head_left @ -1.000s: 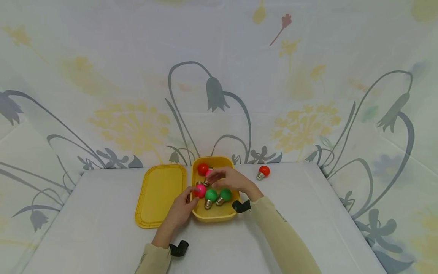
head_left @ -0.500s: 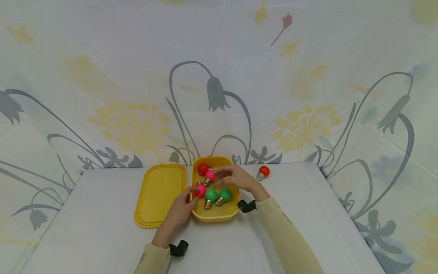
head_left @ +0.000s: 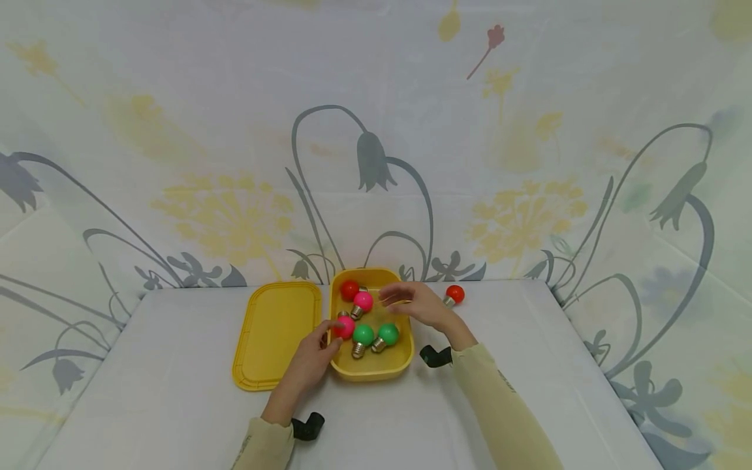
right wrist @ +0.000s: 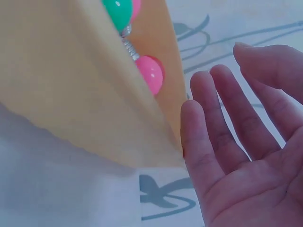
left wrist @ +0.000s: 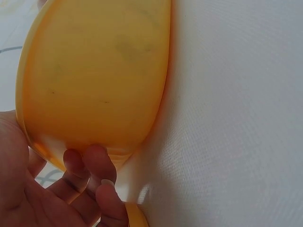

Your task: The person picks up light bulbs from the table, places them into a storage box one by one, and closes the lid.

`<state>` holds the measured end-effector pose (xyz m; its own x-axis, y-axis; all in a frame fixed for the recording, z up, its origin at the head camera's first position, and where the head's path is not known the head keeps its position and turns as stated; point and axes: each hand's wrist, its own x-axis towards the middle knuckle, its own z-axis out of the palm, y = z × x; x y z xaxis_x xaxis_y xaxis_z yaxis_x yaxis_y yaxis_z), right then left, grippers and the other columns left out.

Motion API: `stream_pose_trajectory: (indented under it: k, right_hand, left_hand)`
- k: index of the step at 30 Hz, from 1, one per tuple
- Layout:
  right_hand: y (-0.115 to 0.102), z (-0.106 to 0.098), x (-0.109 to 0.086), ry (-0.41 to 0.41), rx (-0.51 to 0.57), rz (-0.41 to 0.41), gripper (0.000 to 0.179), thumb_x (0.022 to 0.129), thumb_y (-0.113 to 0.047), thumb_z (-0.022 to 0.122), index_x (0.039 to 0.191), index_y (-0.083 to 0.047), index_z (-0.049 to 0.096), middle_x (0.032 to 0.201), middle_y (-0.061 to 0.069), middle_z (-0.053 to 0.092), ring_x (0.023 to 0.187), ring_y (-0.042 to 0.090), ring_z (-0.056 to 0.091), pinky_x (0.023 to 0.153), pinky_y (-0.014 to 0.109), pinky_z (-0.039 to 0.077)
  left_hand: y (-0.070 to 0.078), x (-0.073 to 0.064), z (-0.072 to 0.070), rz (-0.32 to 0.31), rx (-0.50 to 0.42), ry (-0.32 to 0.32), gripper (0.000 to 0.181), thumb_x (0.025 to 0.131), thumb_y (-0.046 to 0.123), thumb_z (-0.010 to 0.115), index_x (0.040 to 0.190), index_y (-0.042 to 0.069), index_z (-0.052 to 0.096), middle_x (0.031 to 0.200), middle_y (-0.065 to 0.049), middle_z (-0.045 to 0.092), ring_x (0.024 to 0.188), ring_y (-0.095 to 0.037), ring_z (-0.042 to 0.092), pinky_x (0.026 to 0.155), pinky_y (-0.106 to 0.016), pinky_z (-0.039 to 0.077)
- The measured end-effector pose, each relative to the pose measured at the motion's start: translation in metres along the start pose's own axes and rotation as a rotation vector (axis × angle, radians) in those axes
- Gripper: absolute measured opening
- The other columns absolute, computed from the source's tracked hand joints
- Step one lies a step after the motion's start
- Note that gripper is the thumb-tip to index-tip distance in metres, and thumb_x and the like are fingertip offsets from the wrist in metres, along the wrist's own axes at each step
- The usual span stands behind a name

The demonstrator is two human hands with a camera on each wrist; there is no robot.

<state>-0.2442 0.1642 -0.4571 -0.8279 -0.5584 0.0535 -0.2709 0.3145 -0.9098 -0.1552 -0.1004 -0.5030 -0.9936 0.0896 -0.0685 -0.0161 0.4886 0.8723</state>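
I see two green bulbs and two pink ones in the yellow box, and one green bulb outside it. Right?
Not quite: the bulb outside the yellow box is red, as the head view shows. Two green bulbs and two pink ones inside is right.

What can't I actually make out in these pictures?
- Head view: the lettering on the right sleeve is too small to read.
- Head view: part of the nearer pink bulb is hidden by the left hand.
- Left wrist view: the yellow box blocks its own contents.
- Right wrist view: a green bulb is cut off by the top edge.
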Motion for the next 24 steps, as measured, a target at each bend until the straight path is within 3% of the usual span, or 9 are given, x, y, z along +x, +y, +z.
stream_pose_trajectory:
  k: [10,17,24]
  right_hand:
    - [0.008,-0.009,-0.011,0.093,0.024,-0.003,0.033,0.092,0.001,0.067,0.124,0.001,0.064,0.121,0.026,0.063,0.112,0.03,0.062,0.094,0.036,0.051]
    - [-0.025,-0.013,-0.03,0.106,0.033,0.001,0.034,0.092,0.004,0.065,0.125,0.011,0.06,0.119,0.023,0.066,0.114,0.039,0.06,0.095,0.04,0.051]
    - [-0.019,-0.02,-0.037,0.141,0.029,0.026,0.035,0.092,0.004,0.065,0.127,0.008,0.06,0.122,0.025,0.064,0.115,0.038,0.06,0.095,0.039,0.051]
  left_hand:
    - [0.0,0.0,-0.001,0.001,-0.001,0.001,0.03,0.099,0.023,0.06,0.13,0.02,0.059,0.136,-0.019,0.054,0.121,-0.035,0.051,0.104,-0.054,0.04]
    - [-0.001,0.0,-0.001,-0.014,-0.004,0.001,0.034,0.099,0.023,0.06,0.133,0.02,0.058,0.135,-0.018,0.054,0.12,-0.034,0.05,0.105,-0.054,0.04]
    - [-0.002,0.0,0.0,-0.019,0.001,0.002,0.037,0.099,0.024,0.06,0.135,0.02,0.057,0.136,-0.018,0.054,0.12,-0.033,0.05,0.105,-0.054,0.04]
